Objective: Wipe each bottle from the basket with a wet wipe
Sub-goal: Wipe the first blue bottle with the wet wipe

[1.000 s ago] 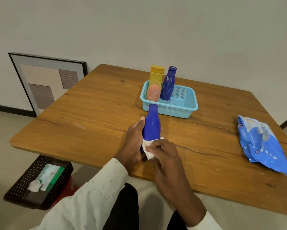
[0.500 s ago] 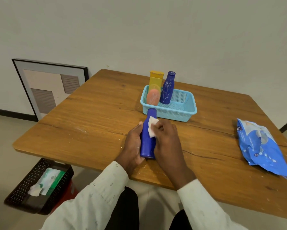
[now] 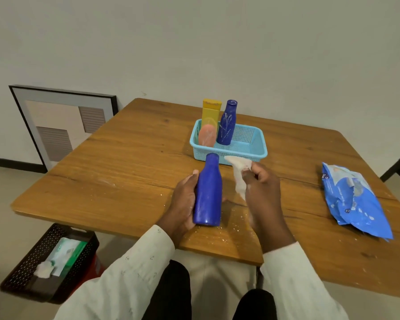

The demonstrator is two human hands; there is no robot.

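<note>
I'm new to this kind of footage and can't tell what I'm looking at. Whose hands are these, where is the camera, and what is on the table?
There is no machine here: a person wears a camera on the head, which looks down at their own two hands. The left hand grips a blue bottle just above the wooden table. The right hand pinches a white wet wipe, held apart from the bottle. Behind them stands a light blue basket with three bottles to wipe: a yellow one, a pink one and a dark blue patterned one. At the right lies a blue wipe pack. On the floor at the left sits a black basket, and a framed picture leans on the wall.
</note>
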